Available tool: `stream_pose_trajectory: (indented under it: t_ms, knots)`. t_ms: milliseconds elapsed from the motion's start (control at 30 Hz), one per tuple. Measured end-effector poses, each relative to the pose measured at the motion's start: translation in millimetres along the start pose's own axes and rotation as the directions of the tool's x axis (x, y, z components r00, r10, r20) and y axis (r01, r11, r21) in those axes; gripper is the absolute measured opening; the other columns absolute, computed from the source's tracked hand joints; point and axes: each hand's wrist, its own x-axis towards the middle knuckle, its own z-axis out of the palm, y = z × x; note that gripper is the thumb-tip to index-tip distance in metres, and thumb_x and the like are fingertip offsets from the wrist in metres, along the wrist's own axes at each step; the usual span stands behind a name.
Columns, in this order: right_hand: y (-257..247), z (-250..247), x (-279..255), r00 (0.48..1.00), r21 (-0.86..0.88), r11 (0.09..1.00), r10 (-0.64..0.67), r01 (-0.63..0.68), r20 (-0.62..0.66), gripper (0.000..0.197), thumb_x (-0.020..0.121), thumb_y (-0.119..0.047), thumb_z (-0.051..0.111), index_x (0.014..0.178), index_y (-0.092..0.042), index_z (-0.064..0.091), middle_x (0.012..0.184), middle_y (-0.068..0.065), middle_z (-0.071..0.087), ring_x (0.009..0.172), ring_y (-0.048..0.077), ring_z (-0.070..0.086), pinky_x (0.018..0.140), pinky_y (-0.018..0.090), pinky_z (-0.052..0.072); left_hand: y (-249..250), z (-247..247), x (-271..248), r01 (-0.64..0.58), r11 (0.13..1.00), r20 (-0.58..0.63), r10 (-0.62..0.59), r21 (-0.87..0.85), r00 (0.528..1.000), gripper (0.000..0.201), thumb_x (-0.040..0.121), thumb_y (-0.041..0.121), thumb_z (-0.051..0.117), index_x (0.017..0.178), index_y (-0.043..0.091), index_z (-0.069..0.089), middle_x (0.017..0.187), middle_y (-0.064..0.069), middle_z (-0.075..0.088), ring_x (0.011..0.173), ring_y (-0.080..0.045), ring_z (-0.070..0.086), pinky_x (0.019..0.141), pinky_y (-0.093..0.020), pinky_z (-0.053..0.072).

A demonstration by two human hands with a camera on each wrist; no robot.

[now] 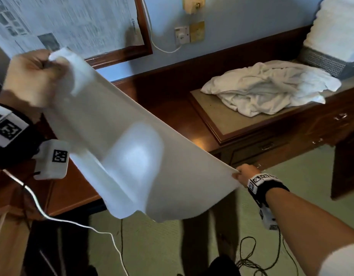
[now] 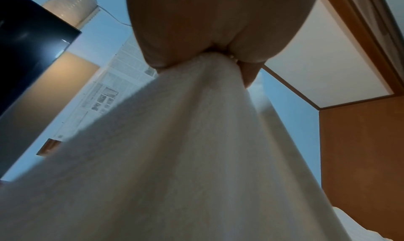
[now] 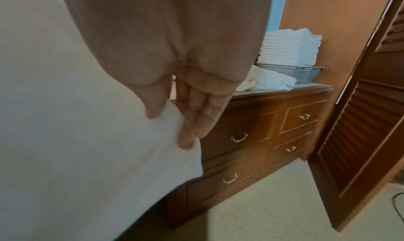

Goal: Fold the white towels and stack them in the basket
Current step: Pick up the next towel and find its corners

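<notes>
A white towel [image 1: 132,148] hangs stretched in the air between both hands. My left hand [image 1: 33,76] is raised at the upper left and grips one bunched corner in a fist [image 2: 210,58]. My right hand [image 1: 242,175] is lower, near the desk's front edge, and pinches the opposite corner between thumb and fingers [image 3: 172,127]. The towel [image 3: 76,123] sags toward the floor between them. A grey basket [image 1: 323,62] at the far right of the desk holds a tall stack of folded white towels [image 3: 290,47]. A crumpled heap of white towels [image 1: 267,90] lies beside it.
The wooden desk [image 1: 172,120] runs along the blue wall, with drawers [image 3: 238,137] under its right part. A framed print [image 1: 76,26] hangs on the wall. A louvred door [image 3: 371,123] stands at the right. Cables [image 1: 251,261] trail over the carpet.
</notes>
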Motion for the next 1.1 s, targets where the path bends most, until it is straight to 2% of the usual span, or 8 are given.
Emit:
stream_pose_trajectory:
  t_ms: [167, 267, 533, 633, 800, 900, 1000, 1100]
  knots:
    - [10, -5, -4, 0.996, -0.132, 0.988, 0.083, -0.079, 0.021, 0.023, 0.092, -0.016, 0.053, 0.106, -0.013, 0.072, 0.114, 0.014, 0.07, 0.104, 0.032, 0.065, 0.086, 0.033, 0.051, 4, 36, -8, -0.074, 0.997, -0.023, 0.074, -0.027, 0.997, 0.033, 0.098, 0.04, 0.054, 0.083, 0.012, 0.064, 0.074, 0.002, 0.053, 0.068, -0.009, 0.047, 0.065, -0.028, 0.039]
    - [-42, -35, -14, 0.982, 0.011, 0.987, -0.161, 0.163, -0.102, 0.028, 0.093, -0.022, 0.061, 0.118, -0.012, 0.069, 0.121, 0.008, 0.068, 0.114, 0.027, 0.062, 0.094, 0.029, 0.046, 22, 71, -18, -0.153, 0.986, 0.139, 0.162, -0.069, 0.977, 0.029, 0.103, 0.025, 0.055, 0.077, 0.013, 0.06, 0.075, 0.001, 0.05, 0.062, 0.001, 0.044, 0.058, -0.017, 0.036]
    - [-201, -154, -64, 0.576, 0.508, 0.355, -0.72, 0.785, -0.386, 0.039, 0.089, -0.019, 0.072, 0.126, -0.02, 0.059, 0.115, 0.005, 0.066, 0.095, 0.017, 0.064, 0.082, 0.027, 0.054, 52, 148, -25, -0.238, 0.971, 0.452, 0.206, 0.013, 0.868, 0.023, 0.099, 0.013, 0.059, 0.079, 0.024, 0.061, 0.073, 0.009, 0.058, 0.063, 0.0, 0.051, 0.062, -0.02, 0.04]
    - [-212, -178, -60, 0.484, 0.441, 0.27, -0.716, 0.856, -0.502, 0.008, 0.091, -0.015, 0.07, 0.095, -0.008, 0.07, 0.084, 0.005, 0.067, 0.076, 0.009, 0.058, 0.073, 0.027, 0.049, 62, 149, -20, -0.254, 0.967, 0.409, 0.227, 0.014, 0.884, 0.02, 0.099, 0.014, 0.059, 0.08, 0.019, 0.062, 0.072, 0.002, 0.059, 0.063, -0.003, 0.049, 0.063, -0.026, 0.04]
    - [-230, -218, -60, 0.382, 0.35, 0.199, -0.699, 0.916, -0.604, 0.011, 0.092, -0.005, 0.066, 0.084, -0.012, 0.07, 0.076, -0.005, 0.066, 0.068, -0.002, 0.056, 0.068, 0.017, 0.047, 67, 146, -10, -0.142, 0.984, 0.26, 0.165, -0.103, 0.951, 0.036, 0.099, 0.035, 0.06, 0.093, 0.0, 0.064, 0.09, -0.026, 0.065, 0.074, -0.029, 0.06, 0.07, -0.052, 0.051]
    - [-250, -248, -63, 0.263, 0.179, 0.194, -0.666, 0.965, -0.698, 0.038, 0.088, -0.005, 0.065, 0.064, -0.032, 0.055, 0.058, -0.016, 0.052, 0.058, -0.003, 0.047, 0.06, 0.014, 0.035, 59, 158, -16, -0.025, 0.947, 0.161, 0.08, -0.32, 0.984, 0.044, 0.09, 0.045, 0.065, 0.097, 0.002, 0.068, 0.09, -0.017, 0.072, 0.078, -0.017, 0.065, 0.07, -0.043, 0.056]
    - [-260, -279, -60, 0.229, 0.159, 0.166, -0.641, 0.973, -0.733, 0.02, 0.089, -0.014, 0.063, 0.071, -0.003, 0.063, 0.065, 0.008, 0.054, 0.063, 0.008, 0.045, 0.059, 0.025, 0.035, 46, 185, -34, 0.031, 0.883, 0.065, 0.0, -0.468, 0.998, 0.025, 0.096, 0.027, 0.066, 0.102, 0.003, 0.069, 0.091, -0.008, 0.075, 0.077, -0.013, 0.07, 0.068, -0.033, 0.06]
    - [-261, -310, -50, 0.236, 0.158, 0.179, -0.618, 0.971, -0.75, 0.02, 0.089, -0.016, 0.065, 0.076, 0.0, 0.063, 0.068, 0.004, 0.051, 0.063, 0.007, 0.045, 0.059, 0.021, 0.035, 29, 216, -45, 0.089, 0.853, 0.031, -0.085, -0.514, 0.996, 0.023, 0.092, 0.033, 0.068, 0.103, 0.013, 0.069, 0.097, -0.01, 0.076, 0.082, -0.017, 0.072, 0.07, -0.037, 0.061]
